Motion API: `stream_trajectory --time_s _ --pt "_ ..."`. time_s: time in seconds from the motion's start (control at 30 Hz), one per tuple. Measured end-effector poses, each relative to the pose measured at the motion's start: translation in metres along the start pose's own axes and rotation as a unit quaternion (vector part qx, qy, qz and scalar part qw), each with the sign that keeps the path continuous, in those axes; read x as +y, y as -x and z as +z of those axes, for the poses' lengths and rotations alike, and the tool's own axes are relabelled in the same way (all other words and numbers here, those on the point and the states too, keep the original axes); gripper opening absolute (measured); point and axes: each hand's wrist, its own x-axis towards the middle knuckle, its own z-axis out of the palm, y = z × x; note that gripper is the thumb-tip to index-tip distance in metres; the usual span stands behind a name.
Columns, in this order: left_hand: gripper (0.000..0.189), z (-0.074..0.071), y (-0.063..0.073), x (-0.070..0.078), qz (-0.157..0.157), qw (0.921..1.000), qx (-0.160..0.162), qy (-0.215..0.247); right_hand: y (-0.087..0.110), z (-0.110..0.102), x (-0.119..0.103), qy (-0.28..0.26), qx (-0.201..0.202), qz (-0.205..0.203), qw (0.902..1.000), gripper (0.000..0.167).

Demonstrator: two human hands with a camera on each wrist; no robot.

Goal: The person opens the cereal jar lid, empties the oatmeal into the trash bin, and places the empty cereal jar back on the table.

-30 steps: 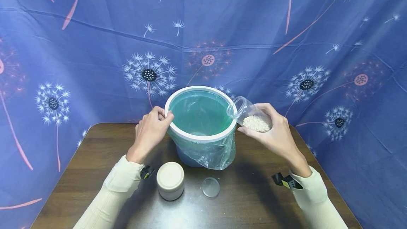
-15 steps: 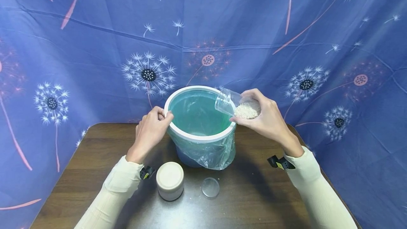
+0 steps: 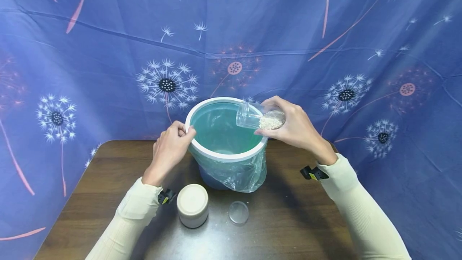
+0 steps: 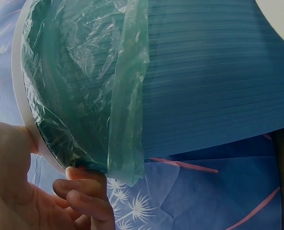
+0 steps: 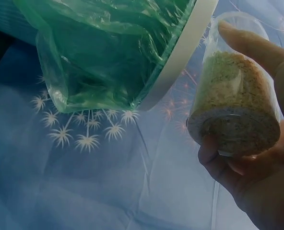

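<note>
A blue trash bin (image 4: 204, 86) with a white rim (image 3: 231, 157) stands on the table, lined with a thin green plastic bag (image 3: 242, 171) folded down outside. My left hand (image 3: 170, 147) pinches the rim at its left side, thumb on top and fingers below. In my right hand (image 3: 294, 125) is a clear plastic jar (image 3: 249, 116), gripped round its base and tilted left. Its open mouth reaches over the bin's right rim. Pale grains (image 3: 271, 120), like oats, lie in the lower part of the jar; the right wrist view shows them banked against its base (image 5: 233, 129).
A cream-lidded round canister (image 3: 193, 205) stands on the wooden table (image 3: 288, 228) in front of the bin. Right of it lies a clear round lid (image 3: 238, 212), with small crumbs around. A blue dandelion-print cloth (image 3: 108, 51) hangs behind and on both sides.
My right hand has carried the jar left and up, bringing its mouth from the bin's right rim to over the opening; the jar now lies nearer level. My left hand keeps its place.
</note>
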Motion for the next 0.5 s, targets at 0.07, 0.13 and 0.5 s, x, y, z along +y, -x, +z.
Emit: stream_trajectory --time_s 0.07,0.13,0.5 --pt "0.032 0.0 0.0 0.0 -0.001 1.0 0.001 0.001 -0.002 -0.001 -0.001 0.007 -0.007 -0.003 0.9999 0.068" --pt "0.032 0.0 0.0 0.0 -0.001 1.0 0.0 0.001 -0.005 -0.001 -0.001 0.016 -0.016 -0.005 0.9997 0.068" --pt "0.031 0.001 0.0 -0.001 -0.004 1.0 0.0 0.003 -0.018 -0.002 -0.003 0.051 -0.054 -0.017 0.9971 0.068"
